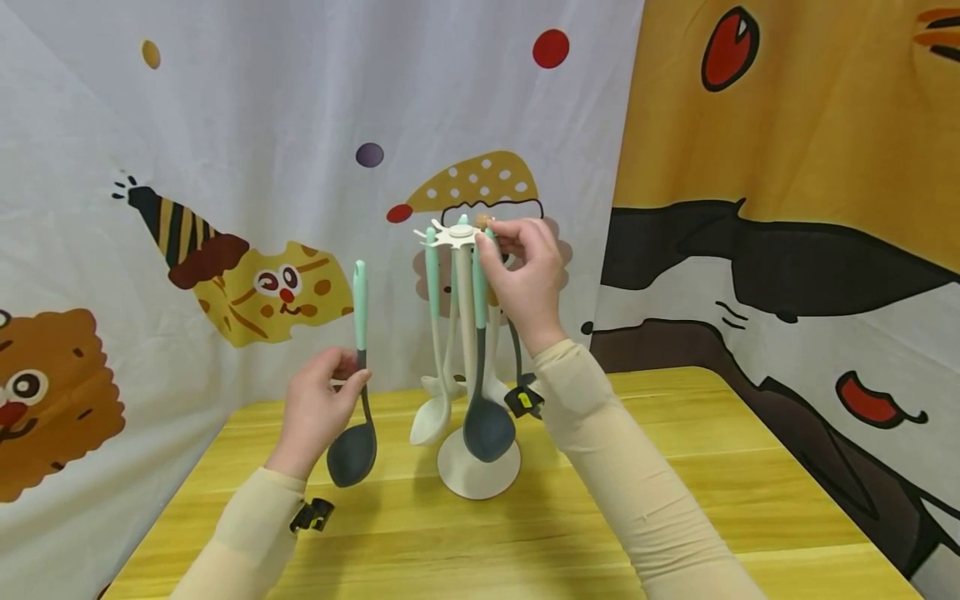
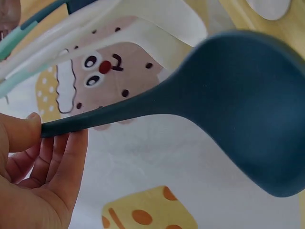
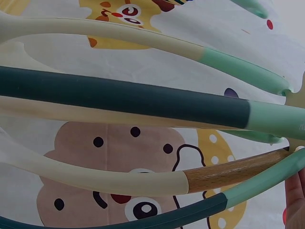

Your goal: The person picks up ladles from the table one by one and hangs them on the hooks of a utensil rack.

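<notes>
My left hand (image 1: 318, 400) pinches the dark shaft of a ladle (image 1: 351, 456) between thumb and fingers. This ladle hangs upright, mint handle up and bowl down, left of a cream utensil rack (image 1: 466, 321) and apart from it. At the rack's top, my right hand (image 1: 532, 279) grips the right side with thumb and forefinger; the exact contact is partly hidden. Another dark ladle (image 1: 489, 429) hangs at the rack's front, beside a white spoon-like utensil (image 1: 430, 421). In the right wrist view, a brown-handled utensil (image 3: 233, 171) hangs among the mint-handled ones.
The rack's round base (image 1: 478, 487) stands on a yellow wood-grain table (image 1: 405, 542). Behind it hangs a white cloth (image 1: 285, 100) with cartoon prints, and an orange and black printed cloth (image 1: 810, 150) is at the right. A small black device sits on each wrist.
</notes>
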`<state>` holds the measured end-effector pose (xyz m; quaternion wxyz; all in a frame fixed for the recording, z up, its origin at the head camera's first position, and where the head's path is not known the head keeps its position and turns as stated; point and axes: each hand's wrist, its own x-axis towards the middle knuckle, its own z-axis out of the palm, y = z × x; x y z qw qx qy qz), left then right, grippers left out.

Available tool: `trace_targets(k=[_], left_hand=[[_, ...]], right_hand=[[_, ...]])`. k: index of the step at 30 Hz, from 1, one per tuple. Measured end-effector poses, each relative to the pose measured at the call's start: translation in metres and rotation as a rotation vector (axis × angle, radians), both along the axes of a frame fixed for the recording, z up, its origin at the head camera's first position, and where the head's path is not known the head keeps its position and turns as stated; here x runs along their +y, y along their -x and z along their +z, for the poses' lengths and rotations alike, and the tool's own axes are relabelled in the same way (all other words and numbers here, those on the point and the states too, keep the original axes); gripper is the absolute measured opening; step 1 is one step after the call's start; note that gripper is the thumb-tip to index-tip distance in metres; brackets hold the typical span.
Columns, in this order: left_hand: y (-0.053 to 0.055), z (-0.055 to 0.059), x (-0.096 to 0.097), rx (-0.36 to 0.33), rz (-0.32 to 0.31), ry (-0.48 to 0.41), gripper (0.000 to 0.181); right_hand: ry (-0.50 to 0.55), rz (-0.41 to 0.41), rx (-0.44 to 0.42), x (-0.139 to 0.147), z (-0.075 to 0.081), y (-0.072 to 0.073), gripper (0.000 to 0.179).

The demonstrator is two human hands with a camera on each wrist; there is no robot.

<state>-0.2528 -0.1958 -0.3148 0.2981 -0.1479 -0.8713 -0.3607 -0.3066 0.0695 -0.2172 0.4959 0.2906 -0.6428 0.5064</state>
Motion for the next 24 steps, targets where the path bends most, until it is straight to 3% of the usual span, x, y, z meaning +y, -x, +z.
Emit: trace_targets(k=[15,20,24], left_hand=[[-0.019,0.015,0.027,0.083,-0.134,-0.010,0.016],[-0.023,0.018,0.035,0.118,-0.157,0.000,0.017],[-0.024,0.022,0.038,0.108,-0.163,0.000,0.014]], right_hand=[[0.005,0.001,-0.009,0.000,0.000,0.000,0.019],[0.005,-0.002,-0.009,0.000,-0.001,0.000,0.020],[0.007,-0.001,-0.008,0.000,-0.001,0.000,0.019]])
